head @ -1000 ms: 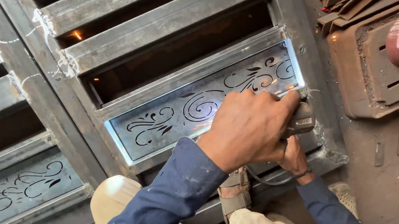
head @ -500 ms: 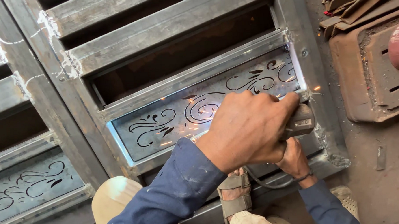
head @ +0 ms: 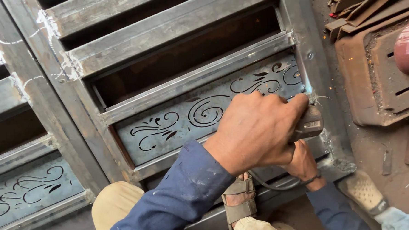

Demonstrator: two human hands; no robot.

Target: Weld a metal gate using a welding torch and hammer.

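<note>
Power tool (head: pixel 308 123): grey-bodied, small, most of it hidden under the hands; working end pressed at the right edge of the patterned panel, about 3 o'clock of the frame centre. No sparks visible.

Left hand (head: pixel 256 131): on top of the tool, fingers (head: pixel 290 104) clamped over its body. Blue sleeve runs down toward 7 o'clock.

Right hand (head: pixel 303 163): beneath the tool at 5 o'clock of the left hand, fingers wrapped round the lower grip (only partly seen). A dark cable (head: pixel 272 185) loops from there.

Patterned panel (head: pixel 204 115): sheet metal with cut scrollwork, seated in the steel gate frame (head: pixel 312 55). Weld lumps and white spatter show along the frame's right upright below the tool, and at joints up at 10 o'clock, so these look joined but rough. Judgement: the dressing sits at this right corner; seams elsewhere look untouched.

Sandalled foot (head: pixel 238 203) at 6 o'clock, on the lower rail. Rusty scrap metal (head: pixel 377 75) on the floor at 2 o'clock.
</note>
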